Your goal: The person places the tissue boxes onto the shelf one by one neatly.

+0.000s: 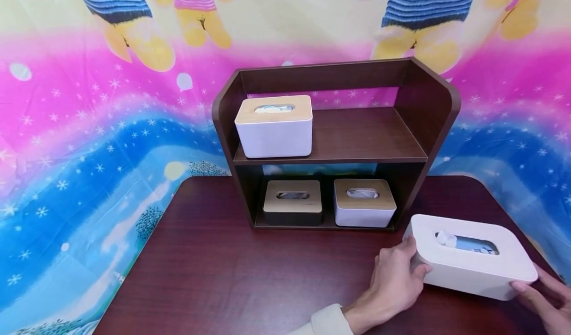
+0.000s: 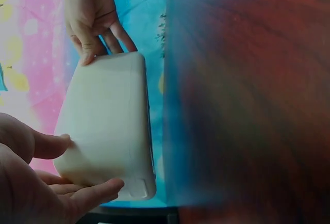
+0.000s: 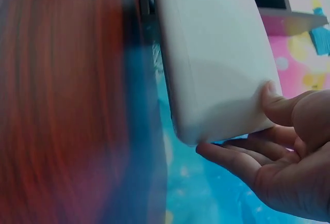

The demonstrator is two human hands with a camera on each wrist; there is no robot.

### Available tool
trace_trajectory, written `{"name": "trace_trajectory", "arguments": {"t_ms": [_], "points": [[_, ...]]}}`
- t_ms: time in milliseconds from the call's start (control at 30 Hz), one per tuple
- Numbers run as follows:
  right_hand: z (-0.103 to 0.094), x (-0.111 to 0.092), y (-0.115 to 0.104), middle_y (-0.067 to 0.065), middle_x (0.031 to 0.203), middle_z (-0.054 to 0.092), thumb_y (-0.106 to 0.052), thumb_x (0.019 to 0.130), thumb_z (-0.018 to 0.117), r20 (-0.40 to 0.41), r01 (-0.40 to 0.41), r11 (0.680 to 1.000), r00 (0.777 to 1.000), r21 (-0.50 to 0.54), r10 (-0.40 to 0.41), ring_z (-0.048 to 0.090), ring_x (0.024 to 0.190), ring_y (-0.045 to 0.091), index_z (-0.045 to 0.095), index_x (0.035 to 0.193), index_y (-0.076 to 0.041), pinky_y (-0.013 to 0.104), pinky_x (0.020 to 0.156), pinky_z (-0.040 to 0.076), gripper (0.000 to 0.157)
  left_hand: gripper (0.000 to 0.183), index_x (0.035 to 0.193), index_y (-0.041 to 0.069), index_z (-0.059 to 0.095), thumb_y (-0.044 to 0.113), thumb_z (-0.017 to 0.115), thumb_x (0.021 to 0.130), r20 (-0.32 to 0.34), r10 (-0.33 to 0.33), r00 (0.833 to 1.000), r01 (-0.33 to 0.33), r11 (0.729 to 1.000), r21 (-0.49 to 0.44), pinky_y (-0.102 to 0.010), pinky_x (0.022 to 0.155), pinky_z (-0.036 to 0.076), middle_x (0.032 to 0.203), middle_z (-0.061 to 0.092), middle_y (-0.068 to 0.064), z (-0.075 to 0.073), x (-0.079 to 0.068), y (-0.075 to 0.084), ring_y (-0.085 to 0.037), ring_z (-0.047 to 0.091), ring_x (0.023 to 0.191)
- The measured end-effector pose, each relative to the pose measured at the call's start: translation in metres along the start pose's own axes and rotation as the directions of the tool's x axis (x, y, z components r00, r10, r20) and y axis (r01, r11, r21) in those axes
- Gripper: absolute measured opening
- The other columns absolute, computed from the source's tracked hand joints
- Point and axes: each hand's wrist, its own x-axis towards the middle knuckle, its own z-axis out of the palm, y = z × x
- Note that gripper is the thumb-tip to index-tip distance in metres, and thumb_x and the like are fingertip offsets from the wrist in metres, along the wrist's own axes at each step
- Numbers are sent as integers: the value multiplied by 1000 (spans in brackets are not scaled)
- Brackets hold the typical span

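A long white tissue box (image 1: 473, 275) with an oval slot in its white top is at the right of the head view, held between both hands. My left hand (image 1: 394, 278) grips its left end, thumb on the front face. At the right end my right hand (image 1: 546, 300) holds it, the thumb near the front corner and the fingers round the side. Both wrist views show the box's plain front, with the left hand (image 2: 56, 177) and right hand (image 3: 289, 157) at opposite ends. A strip of backdrop shows between box and tabletop there, so it appears raised.
A dark brown two-tier shelf (image 1: 370, 134) stands on the reddish-brown table (image 1: 214, 275). A white, wood-topped tissue box (image 1: 274, 139) sits upper left. Below are a black one (image 1: 292, 218) at left and a smaller white one (image 1: 363, 217) at right. A patterned cloth (image 1: 89, 176) hangs behind.
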Motion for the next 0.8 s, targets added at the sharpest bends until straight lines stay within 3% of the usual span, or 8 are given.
{"name": "trace_trajectory", "arguments": {"t_ms": [67, 133, 233, 367, 533, 667, 733, 800], "points": [[6, -1, -6, -39, 123, 56, 6, 106, 59, -10, -13, 991, 1000, -131, 12, 54, 86, -32, 44, 157, -31, 1, 63, 52, 64, 32, 125, 23, 74, 32, 83, 95, -6, -14, 1000, 14, 999, -31, -12, 78, 58, 123, 79, 12, -6, -1, -2, 0, 74, 102], [11, -1, -12, -42, 125, 44, -3, 109, 59, -16, -26, 948, 1000, -316, 23, 48, 85, -36, 31, 165, -13, 0, 62, 51, 63, 39, 133, 20, 74, 30, 82, 96, -5, -31, 999, 31, 997, -64, -13, 85, 59, 131, 77, 9, -13, -2, -4, -1, 73, 109], [21, -2, -26, 1, 151, 50, -11, 110, 61, -5, -30, 879, 999, -477, 32, 41, 78, -39, 35, 158, 12, 1, 56, 49, 60, 49, 145, 16, 69, 28, 80, 98, 3, -45, 999, 45, 994, -100, -16, 96, 59, 144, 71, 3, -23, -5, -7, -4, 70, 122], [34, -3, -47, 46, 121, 61, -22, 108, 67, 3, -39, 777, 999, -628, 53, 37, 65, -37, 42, 154, 13, 6, 49, 45, 63, 53, 149, 13, 65, 25, 79, 99, -1, -51, 999, 50, 987, -151, -14, 98, 57, 149, 67, -3, -37, -9, -15, -3, 69, 122], [49, -2, -61, 41, 119, 67, -41, 107, 68, 28, -54, 692, 994, -720, 107, 41, 56, -13, 41, 159, 3, 20, 46, 37, 74, 56, 151, 9, 62, 20, 79, 99, 3, -83, 997, 81, 970, -231, -8, 89, 56, 151, 65, -8, -53, -12, -25, 0, 69, 116], [64, 0, -72, 43, 127, 63, -46, 108, 63, 66, -43, 694, 989, -719, 130, 66, 63, 30, 38, 162, 1, 31, 49, 44, 75, 58, 153, 5, 59, 15, 78, 100, 20, -126, 992, 126, 947, -297, -10, 90, 58, 153, 62, -9, -65, -13, -33, -6, 66, 127], [71, 2, -79, 42, 121, 68, -46, 108, 64, 95, -21, 697, 987, -716, 128, 72, 73, 37, 38, 162, 0, 32, 52, 48, 76, 58, 154, 4, 57, 13, 77, 100, 28, -153, 988, 154, 934, -324, -12, 92, 58, 154, 62, -10, -72, -13, -36, -8, 64, 130], [77, 3, -85, 37, 97, 74, -47, 107, 65, 122, 7, 694, 986, -720, 117, 71, 72, 36, 38, 163, -2, 31, 56, 47, 76, 59, 154, 3, 56, 11, 77, 100, 32, -182, 983, 181, 917, -355, -15, 94, 58, 154, 61, -11, -79, -13, -39, -10, 62, 132]]}}
